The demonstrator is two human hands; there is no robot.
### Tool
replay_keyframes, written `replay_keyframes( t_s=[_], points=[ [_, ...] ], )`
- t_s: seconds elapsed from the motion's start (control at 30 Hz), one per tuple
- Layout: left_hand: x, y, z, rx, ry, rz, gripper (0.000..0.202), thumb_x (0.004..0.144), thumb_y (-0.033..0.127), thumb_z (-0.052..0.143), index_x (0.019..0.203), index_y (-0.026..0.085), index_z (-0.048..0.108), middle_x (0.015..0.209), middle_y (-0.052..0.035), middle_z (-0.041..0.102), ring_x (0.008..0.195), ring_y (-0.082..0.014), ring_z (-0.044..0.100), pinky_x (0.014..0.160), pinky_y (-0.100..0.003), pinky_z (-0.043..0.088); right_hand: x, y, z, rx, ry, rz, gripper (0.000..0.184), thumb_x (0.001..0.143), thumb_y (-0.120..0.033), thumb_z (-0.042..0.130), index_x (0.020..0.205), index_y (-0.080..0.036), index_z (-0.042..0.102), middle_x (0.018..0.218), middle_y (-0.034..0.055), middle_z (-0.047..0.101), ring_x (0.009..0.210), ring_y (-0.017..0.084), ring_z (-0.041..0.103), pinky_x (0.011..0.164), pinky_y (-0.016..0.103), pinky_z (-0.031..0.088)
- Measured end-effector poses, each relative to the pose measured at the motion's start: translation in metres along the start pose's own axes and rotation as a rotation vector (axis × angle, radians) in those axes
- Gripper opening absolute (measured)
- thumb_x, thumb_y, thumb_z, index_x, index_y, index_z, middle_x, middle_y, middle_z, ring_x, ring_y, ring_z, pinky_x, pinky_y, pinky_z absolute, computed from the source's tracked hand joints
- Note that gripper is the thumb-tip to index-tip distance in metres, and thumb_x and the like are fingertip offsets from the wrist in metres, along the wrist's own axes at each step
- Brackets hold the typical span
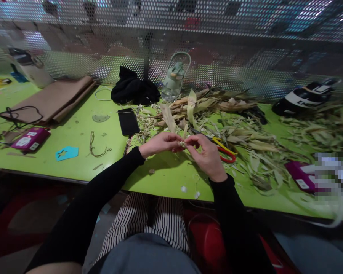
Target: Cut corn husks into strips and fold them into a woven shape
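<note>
My left hand (159, 144) and my right hand (207, 155) meet above the green table (80, 133), both in black sleeves. Their fingertips pinch a small pale piece of corn husk (183, 144) between them. Both hands are closed on it. Just behind the hands lies a heap of dry corn husks (205, 104) and strips. Red and yellow handled scissors (224, 150) lie on the table right behind my right hand.
A black phone (128, 121) lies left of the husks, with a black cloth (134, 90) and a pale green bottle (175, 76) behind. Brown folded paper (53, 99), a purple box (31, 139), a blue star card (66, 153) sit left. A perforated metal screen (171, 45) backs the table.
</note>
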State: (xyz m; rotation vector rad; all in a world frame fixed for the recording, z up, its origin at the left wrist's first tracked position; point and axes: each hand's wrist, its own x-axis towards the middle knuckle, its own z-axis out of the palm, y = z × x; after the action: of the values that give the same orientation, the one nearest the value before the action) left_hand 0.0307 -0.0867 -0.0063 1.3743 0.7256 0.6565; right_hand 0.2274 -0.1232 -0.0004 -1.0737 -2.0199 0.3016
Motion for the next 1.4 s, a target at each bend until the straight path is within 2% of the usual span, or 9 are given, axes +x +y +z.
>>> replay_keyframes(
  t_s=[0.17, 0.33, 0.5, 0.7, 0.83, 0.97, 1.1, 1.23, 1.4],
  points=[
    [-0.0015, 0.0033, 0.0018, 0.023, 0.009, 0.009, 0.018, 0.089, 0.017, 0.063, 0.102, 0.008, 0.071, 0.084, -0.0051, 0.072, 0.07, -0.007, 0.061, 0.079, -0.027, 0.051, -0.0018, 0.0017, -0.0007, 0.041, -0.024, 0.067, 0.005, 0.09, -0.023, 0.063, 0.091, -0.025, 0.059, 0.086, 0.002, 0.066, 0.079, 0.019, 0.062, 0.074, 0.035, 0.052],
    [-0.004, 0.0052, 0.0007, 0.063, -0.032, 0.035, 0.018, 0.09, 0.016, 0.061, 0.103, 0.007, 0.07, 0.082, -0.003, 0.07, 0.068, -0.006, 0.059, 0.074, -0.023, 0.049, -0.002, 0.002, -0.001, 0.019, -0.017, 0.056, 0.004, 0.09, -0.023, 0.063, 0.09, -0.025, 0.06, 0.087, 0.0026, 0.067, 0.082, 0.02, 0.063, 0.077, 0.036, 0.051],
    [-0.0026, 0.0039, 0.0016, 0.028, -0.003, 0.003, 0.018, 0.09, 0.012, 0.06, 0.104, 0.007, 0.07, 0.083, -0.0039, 0.072, 0.068, -0.0057, 0.061, 0.077, -0.024, 0.051, -0.0012, 0.001, -0.0023, 0.044, -0.068, 0.067, 0.001, 0.091, -0.022, 0.062, 0.09, -0.023, 0.061, 0.086, 0.0023, 0.066, 0.079, 0.019, 0.063, 0.074, 0.034, 0.05],
    [-0.0028, 0.0079, 0.0066, -0.096, 0.05, -0.056, 0.013, 0.09, 0.008, 0.06, 0.099, 0.007, 0.07, 0.081, -0.004, 0.073, 0.071, -0.0057, 0.066, 0.079, -0.023, 0.053, -0.0031, -0.0006, 0.0019, 0.043, 0.054, 0.074, 0.001, 0.09, -0.024, 0.065, 0.09, -0.024, 0.064, 0.089, 0.0025, 0.07, 0.081, 0.019, 0.064, 0.074, 0.034, 0.052],
    [-0.0034, 0.0084, 0.0088, -0.161, 0.076, -0.084, 0.011, 0.09, 0.007, 0.06, 0.094, 0.008, 0.07, 0.081, -0.0043, 0.073, 0.072, -0.0067, 0.068, 0.085, -0.028, 0.055, -0.004, -0.0001, 0.0053, 0.06, 0.093, 0.077, 0.005, 0.089, -0.025, 0.068, 0.092, -0.024, 0.065, 0.091, 0.0024, 0.071, 0.081, 0.019, 0.066, 0.076, 0.036, 0.055],
    [-0.0014, 0.0057, 0.0081, -0.192, 0.1, -0.079, 0.012, 0.088, 0.007, 0.061, 0.094, 0.008, 0.071, 0.081, -0.0054, 0.074, 0.071, -0.0078, 0.069, 0.088, -0.032, 0.056, -0.0038, -0.0008, 0.0064, 0.079, 0.059, 0.076, 0.006, 0.092, -0.027, 0.066, 0.098, -0.025, 0.066, 0.097, 0.0044, 0.073, 0.087, 0.021, 0.068, 0.082, 0.04, 0.057],
    [0.0004, 0.0048, 0.0077, -0.242, 0.136, -0.097, 0.01, 0.089, 0.007, 0.061, 0.094, 0.008, 0.07, 0.077, -0.0043, 0.074, 0.071, -0.0074, 0.07, 0.087, -0.029, 0.056, -0.0005, 0.0008, 0.003, 0.025, 0.088, 0.022, 0.013, 0.094, -0.029, 0.063, 0.106, -0.025, 0.067, 0.112, 0.0078, 0.072, 0.091, 0.022, 0.067, 0.079, 0.04, 0.056],
    [-0.0005, 0.0067, 0.0083, -0.228, 0.133, -0.11, 0.011, 0.087, 0.006, 0.062, 0.095, 0.008, 0.07, 0.078, -0.005, 0.074, 0.072, -0.0081, 0.07, 0.085, -0.028, 0.056, 0.0023, 0.0055, -0.0002, -0.072, 0.098, -0.054, 0.01, 0.094, -0.028, 0.062, 0.096, -0.025, 0.072, 0.103, 0.0081, 0.069, 0.1, 0.025, 0.066, 0.087, 0.044, 0.054],
    [-0.0027, 0.0076, 0.0075, -0.206, 0.065, -0.054, 0.009, 0.086, 0.009, 0.065, 0.093, 0.007, 0.069, 0.076, -0.0035, 0.072, 0.066, -0.005, 0.065, 0.075, -0.021, 0.053, 0.0011, 0.0068, 0.0024, -0.06, 0.023, -0.047, 0.013, 0.095, -0.03, 0.061, 0.095, -0.025, 0.073, 0.101, 0.0076, 0.068, 0.097, 0.025, 0.066, 0.087, 0.045, 0.055]
  ],
)
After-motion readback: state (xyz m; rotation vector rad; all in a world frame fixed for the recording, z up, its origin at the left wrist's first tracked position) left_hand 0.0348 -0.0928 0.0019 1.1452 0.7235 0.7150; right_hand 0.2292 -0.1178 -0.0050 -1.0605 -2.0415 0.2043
